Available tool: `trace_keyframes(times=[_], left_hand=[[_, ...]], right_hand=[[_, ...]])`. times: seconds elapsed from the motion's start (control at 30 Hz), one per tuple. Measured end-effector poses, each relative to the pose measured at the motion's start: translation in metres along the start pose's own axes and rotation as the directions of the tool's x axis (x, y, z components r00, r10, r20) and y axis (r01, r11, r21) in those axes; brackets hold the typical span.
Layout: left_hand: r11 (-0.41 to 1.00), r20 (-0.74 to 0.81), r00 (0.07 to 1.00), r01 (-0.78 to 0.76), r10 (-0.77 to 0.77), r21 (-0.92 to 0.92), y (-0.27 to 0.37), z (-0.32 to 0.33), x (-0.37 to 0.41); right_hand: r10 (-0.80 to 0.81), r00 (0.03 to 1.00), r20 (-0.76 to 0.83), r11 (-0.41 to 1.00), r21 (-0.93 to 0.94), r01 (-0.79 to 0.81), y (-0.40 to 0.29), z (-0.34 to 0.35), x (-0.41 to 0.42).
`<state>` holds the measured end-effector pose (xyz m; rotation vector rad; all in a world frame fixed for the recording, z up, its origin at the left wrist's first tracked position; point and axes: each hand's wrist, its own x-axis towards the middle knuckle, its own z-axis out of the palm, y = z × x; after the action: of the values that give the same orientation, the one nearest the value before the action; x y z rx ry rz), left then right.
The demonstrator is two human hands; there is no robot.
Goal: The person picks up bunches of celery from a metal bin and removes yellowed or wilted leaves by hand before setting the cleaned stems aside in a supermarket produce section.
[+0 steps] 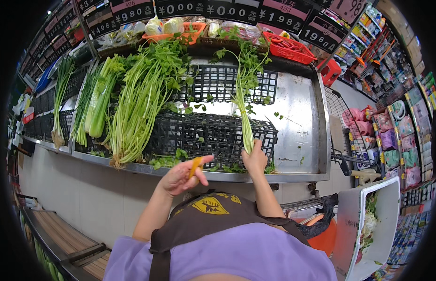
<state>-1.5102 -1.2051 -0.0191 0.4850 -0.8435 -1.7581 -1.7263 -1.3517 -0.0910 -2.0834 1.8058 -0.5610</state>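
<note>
My right hand [254, 158] grips the pale lower stems of a slim bunch of leafy Chinese celery [241, 91]. The leaves point away from me, and a thin yellow tie circles the stems above my hand. My left hand [186, 175] is near the display's front edge, palm partly up, index finger extended. A yellow-orange band [194, 167] passes around its fingers; whether it is rubber or tape I cannot tell. Black plastic crates [211, 131] lie beneath the bunch on the metal display counter [297, 116]. Loose leaves [165, 161] are scattered over them.
A large celery pile [138, 102], wrapped celery [100, 102] and spring onions [61, 98] lie leftward. Baskets, including a red one [290, 49], line the back under price signs. At right are a shopping cart [344, 123] and a white foam box [383, 242] containing vegetable scraps.
</note>
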Motion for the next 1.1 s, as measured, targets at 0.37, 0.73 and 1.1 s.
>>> trace_keyframes(times=[0.37, 0.73, 1.1], left_hand=[[0.911, -0.124, 0.933, -0.356, 0.336, -0.209, -0.003, -0.003, -0.012], [0.842, -0.432, 0.782, -0.532, 0.449, -0.087, 0.068, -0.079, -0.141], [0.920, -0.819, 0.420, -0.157, 0.391, 0.359, 0.115, -0.170, -0.294]], right_hand=[[-0.332, 0.906, -0.263, 0.937, -0.202, 0.285, 0.004, 0.003, -0.019], [-0.809, 0.576, -0.112, 0.513, 0.343, 0.787, -0.191, 0.061, -0.042], [-0.984, 0.152, 0.093, 0.171, 0.240, 0.956, -0.359, 0.148, -0.062]])
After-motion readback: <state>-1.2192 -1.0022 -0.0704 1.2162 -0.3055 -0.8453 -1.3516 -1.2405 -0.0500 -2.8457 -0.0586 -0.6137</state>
